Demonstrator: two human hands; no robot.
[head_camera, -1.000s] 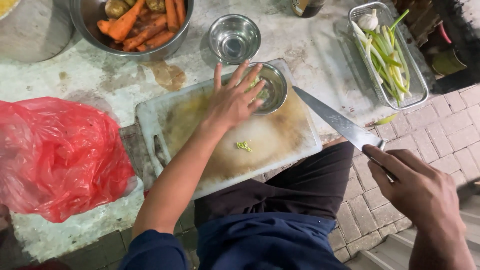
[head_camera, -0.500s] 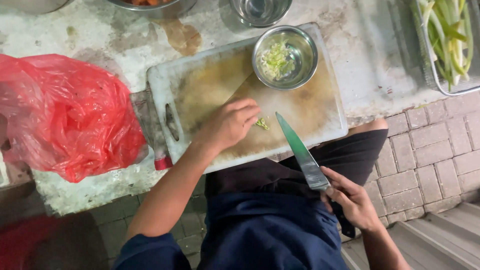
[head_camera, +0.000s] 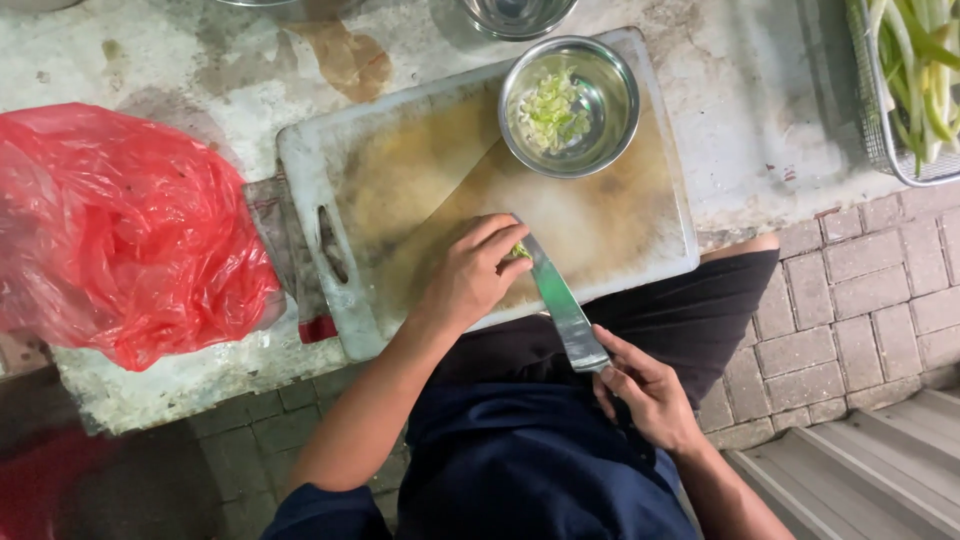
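Left hand is resting on the cutting board, fingers curled, pinching a small green scrap against the knife blade. Right hand is gripping the knife handle, fingers closed round it. Steel bowl w/ chopped greens is sitting at board's far end.

outdoor kitchen | cutting board, steel bowl, brick paving
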